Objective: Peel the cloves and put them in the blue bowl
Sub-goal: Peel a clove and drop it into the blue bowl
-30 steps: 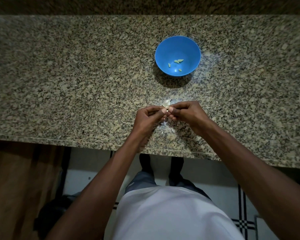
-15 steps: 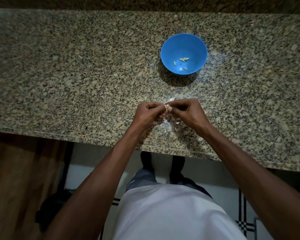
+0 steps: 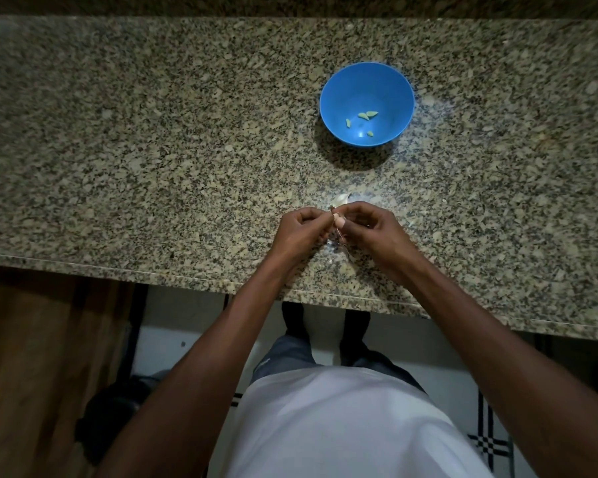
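The job looks partly done: four small peeled cloves (image 3: pixel 367 115) already lie at the bottom of the blue bowl (image 3: pixel 394 94), which stands on the counter (image 3: pixel 152 132) well beyond the hands and a little to their right. Another clove (image 3: pixel 339 221) is in work now, pinched between the fingertips of both hands just above the counter's near edge. The left hand (image 3: pixel 299 232) has its fingers curled in, thumb and forefinger nipping one side of the clove; the right hand (image 3: pixel 373 232) is bent the same way and grips the other side, so the two hands meet knuckle to knuckle with both forearms angled in from the person's body. A thin strand of skin seems to hang below the clove (too fine to be sure). Pale scraps of skin (image 3: pixel 340 200) lie just past the fingertips. Whether more unpeeled cloves wait there cannot be told; this one has yet to reach the bowl.
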